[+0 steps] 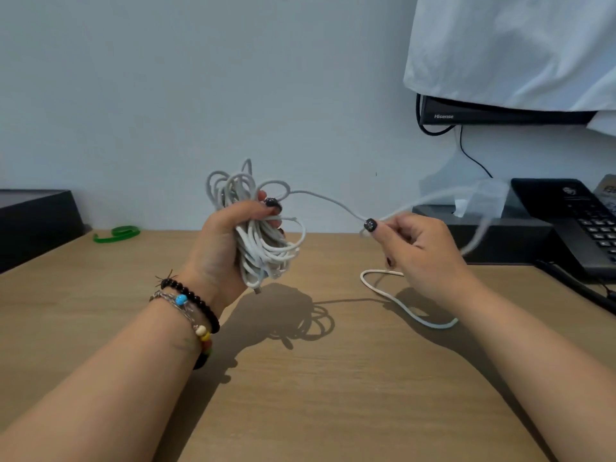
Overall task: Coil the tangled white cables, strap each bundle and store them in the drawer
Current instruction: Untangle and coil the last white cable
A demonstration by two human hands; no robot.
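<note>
My left hand (230, 241) grips a tangled bundle of white cable (266, 248) above the wooden table, loops sticking out above and below my fist. One strand (326, 198) runs from the bundle rightward to my right hand (420, 251), which pinches it between thumb and fingers. Beyond my right hand the strand blurs in a loop (480, 225). Another stretch of white cable (410, 311) lies on the table under my right hand. A green strap (116, 233) lies at the back left of the table by the wall. No drawer is in view.
A black box (36, 221) stands at the left edge. At the back right are a dark tissue box (493, 235) and a black desk phone (576, 225). A monitor (500, 115) under a white cloth hangs above them. The wooden table (300, 395) stretches toward me.
</note>
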